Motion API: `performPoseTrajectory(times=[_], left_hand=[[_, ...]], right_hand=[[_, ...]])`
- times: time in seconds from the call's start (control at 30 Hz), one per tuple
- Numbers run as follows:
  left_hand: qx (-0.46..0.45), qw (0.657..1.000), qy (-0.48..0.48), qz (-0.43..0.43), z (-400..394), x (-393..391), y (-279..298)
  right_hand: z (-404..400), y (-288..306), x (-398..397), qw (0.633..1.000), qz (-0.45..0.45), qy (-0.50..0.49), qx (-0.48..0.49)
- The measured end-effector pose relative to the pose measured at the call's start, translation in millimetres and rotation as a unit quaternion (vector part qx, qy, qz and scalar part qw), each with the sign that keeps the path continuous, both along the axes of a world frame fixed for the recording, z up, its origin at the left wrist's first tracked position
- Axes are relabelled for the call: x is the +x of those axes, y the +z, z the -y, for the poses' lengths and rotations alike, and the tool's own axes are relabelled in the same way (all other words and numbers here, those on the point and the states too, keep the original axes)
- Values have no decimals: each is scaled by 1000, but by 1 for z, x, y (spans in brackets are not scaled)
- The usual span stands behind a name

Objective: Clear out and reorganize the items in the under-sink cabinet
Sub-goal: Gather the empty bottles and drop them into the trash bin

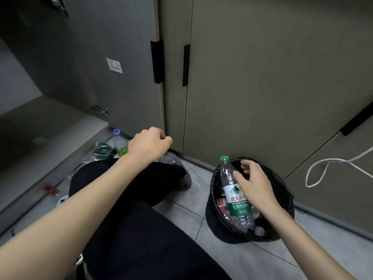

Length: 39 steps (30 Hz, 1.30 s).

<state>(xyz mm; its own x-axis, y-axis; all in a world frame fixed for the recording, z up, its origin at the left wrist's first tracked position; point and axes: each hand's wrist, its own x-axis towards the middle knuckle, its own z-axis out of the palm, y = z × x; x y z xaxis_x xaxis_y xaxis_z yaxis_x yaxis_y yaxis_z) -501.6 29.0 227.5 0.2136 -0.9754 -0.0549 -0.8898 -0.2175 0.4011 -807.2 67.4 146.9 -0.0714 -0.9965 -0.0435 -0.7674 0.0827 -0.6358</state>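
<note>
A clear plastic bottle (235, 196) with a green cap and green-white label stands tilted in the black-lined trash bin (211, 201), on top of other rubbish. My right hand (255, 183) hovers over the bin with loose, spread fingers, its thumb against the bottle's upper part. My left hand (150, 143) is curled into a loose fist with nothing visible in it, near the bottom corner of the open cabinet door (90, 57). On the floor behind it stand a small bottle with a purple cap (119, 143) and a green pack of sponges (101, 150).
The open cabinet's grey floor (40, 126) lies at left. Shut cabinet doors (272, 87) with black handles fill the back. A white cable (331, 164) hangs at right. My black-trousered knee (141, 188) sits between my arms. A small red item (51, 189) lies by the cabinet edge.
</note>
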Motion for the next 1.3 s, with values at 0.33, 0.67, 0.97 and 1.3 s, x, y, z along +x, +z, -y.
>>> performPoseTrajectory(times=[0.33,0.67,0.97,1.3], left_hand=[[-51,986,137,74,-25,169,58],[106,945,309,-10,-123,321,-36],[255,894,341,-138,-157,341,-185],[248,846,410,-233,-120,347,-296]], right_hand=[[98,143,243,946,-57,316,-38],[68,95,478,856,-166,484,76],[55,-93,490,821,-256,468,205],[73,-211,515,842,-208,451,213]])
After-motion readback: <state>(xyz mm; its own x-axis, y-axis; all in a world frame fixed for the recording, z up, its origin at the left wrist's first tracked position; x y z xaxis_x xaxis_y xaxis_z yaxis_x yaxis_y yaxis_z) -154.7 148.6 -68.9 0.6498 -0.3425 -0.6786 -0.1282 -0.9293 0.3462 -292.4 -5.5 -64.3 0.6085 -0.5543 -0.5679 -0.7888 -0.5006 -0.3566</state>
